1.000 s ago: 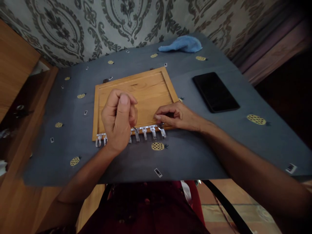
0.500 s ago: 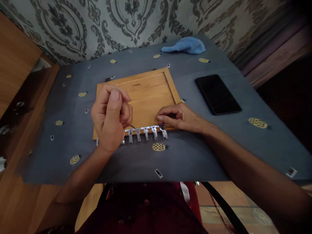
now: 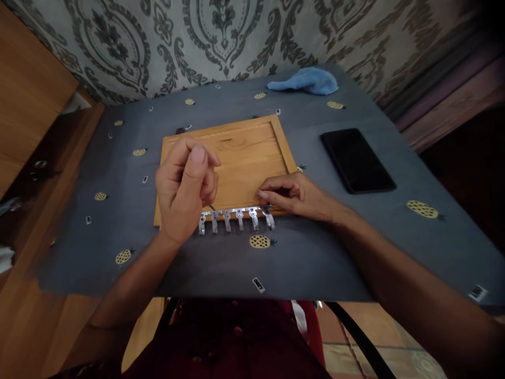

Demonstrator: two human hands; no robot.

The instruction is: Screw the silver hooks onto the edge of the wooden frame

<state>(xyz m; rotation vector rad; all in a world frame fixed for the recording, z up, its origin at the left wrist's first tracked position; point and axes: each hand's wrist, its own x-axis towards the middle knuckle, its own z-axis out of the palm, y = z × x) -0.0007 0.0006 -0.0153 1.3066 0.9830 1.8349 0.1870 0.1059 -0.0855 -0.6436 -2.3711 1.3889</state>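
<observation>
A framed wooden panel (image 3: 246, 158) lies on the table before me. Along its near edge runs a shiny metal rail with several hooks (image 3: 240, 215) hanging toward me. My left hand (image 3: 183, 192) is curled into a fist above the panel's left part, thumb on top. Out of its underside pokes the thin shaft of a screwdriver (image 3: 212, 207), its tip down by the rail; the handle is hidden in the fist. My right hand (image 3: 300, 195) rests on the panel's near right corner, thumb and forefinger pressed at the rail's right end.
The table has a grey cloth (image 3: 307, 258) with a pineapple print. A black phone (image 3: 357, 160) lies right of the panel, and a blue rag (image 3: 310, 81) is at the back by the patterned wall. Wooden furniture (image 3: 35, 79) stands along the left side.
The whole view has shifted slightly. Both hands keep nearly the same places on the panel; my left fist has turned a little around the screwdriver.
</observation>
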